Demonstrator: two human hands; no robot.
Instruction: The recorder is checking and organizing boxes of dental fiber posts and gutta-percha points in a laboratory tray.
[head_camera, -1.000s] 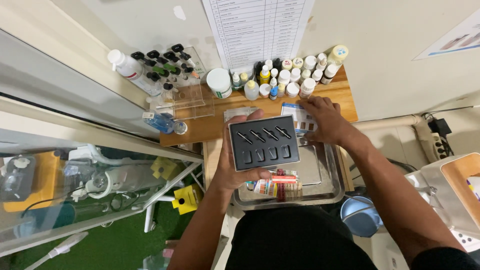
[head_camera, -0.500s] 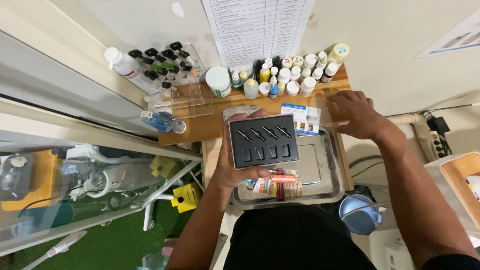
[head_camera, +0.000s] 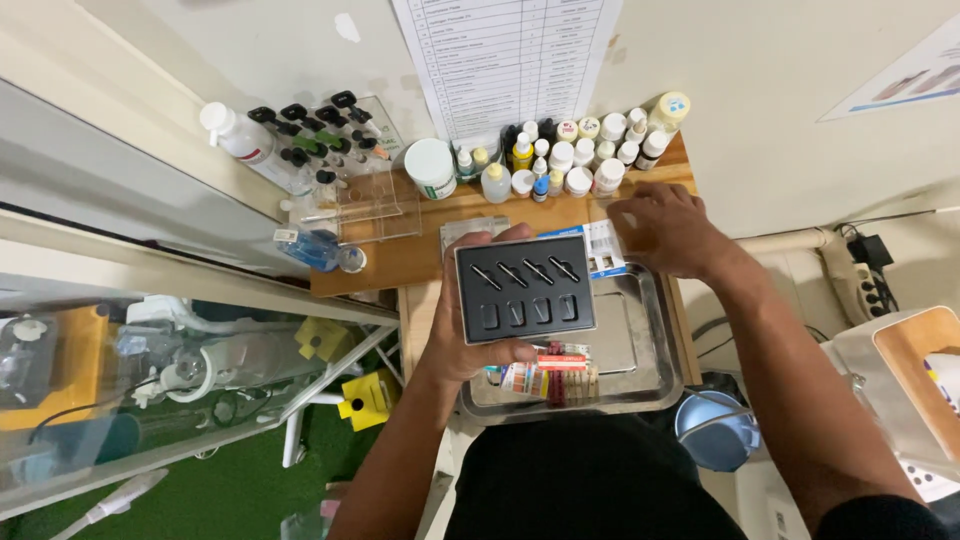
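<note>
Since a moment ago my right hand (head_camera: 665, 228) has slid right, resting open-fingered on the wooden shelf (head_camera: 400, 262). My left hand (head_camera: 470, 335) grips one black tray (head_camera: 524, 288) holding four thin bits and four stubby ones.

Both forearms bare, no sleeves in view. Left hand (head_camera: 470, 335) and right hand (head_camera: 665, 228): no gloves, rings or watch seen. Dark black garment (head_camera: 590, 480) covers body, near edge.
</note>
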